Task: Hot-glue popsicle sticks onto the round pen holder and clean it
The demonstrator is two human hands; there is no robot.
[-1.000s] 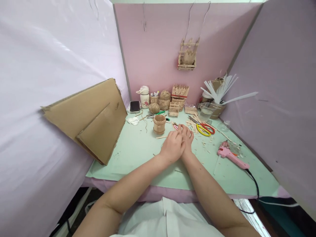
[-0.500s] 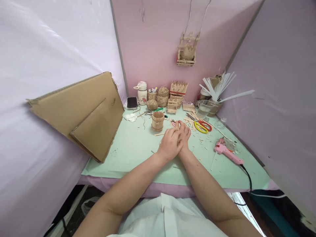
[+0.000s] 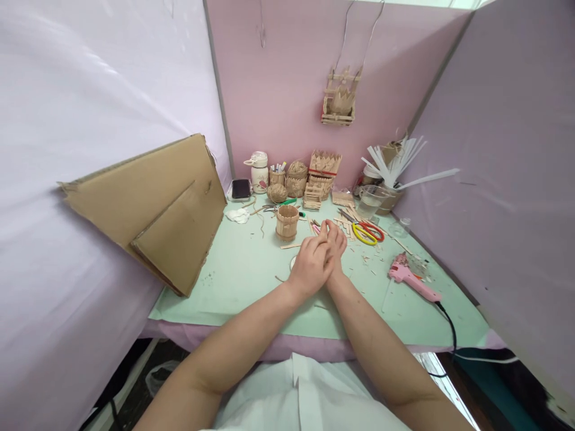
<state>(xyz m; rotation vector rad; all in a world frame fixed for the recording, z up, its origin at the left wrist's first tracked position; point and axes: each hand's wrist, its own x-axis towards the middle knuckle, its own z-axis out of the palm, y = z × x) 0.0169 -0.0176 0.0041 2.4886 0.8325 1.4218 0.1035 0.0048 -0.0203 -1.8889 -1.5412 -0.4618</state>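
Observation:
My left hand [image 3: 309, 266] and my right hand [image 3: 336, 244] are pressed together over the middle of the table, fingers curled against each other. Anything between them is hidden. Just beyond my left hand a small wooden-stick cup [image 3: 287, 224] stands upright, bound with a band near its base. A flat wooden stick [image 3: 291, 245] lies in front of it. Part of a pale round object [image 3: 293, 261] shows beside my left wrist. Past my right hand lie scissors with yellow and red handles [image 3: 365, 233], among scattered wooden sticks [image 3: 348, 226].
A pink glue gun [image 3: 412, 278] with a black cord lies at the right. Cardboard sheets [image 3: 148, 203] lean on the left. Along the back stand a white bottle [image 3: 259, 176], twine balls [image 3: 277, 193], stick-made pieces [image 3: 324, 164] and a clear water cup [image 3: 371, 202]. A wooden swing [image 3: 340, 105] hangs above.
The view has tilted up slightly, so things sit a little lower in the picture. My hands stay clasped in nearly the same place, and nothing on the table has visibly moved.

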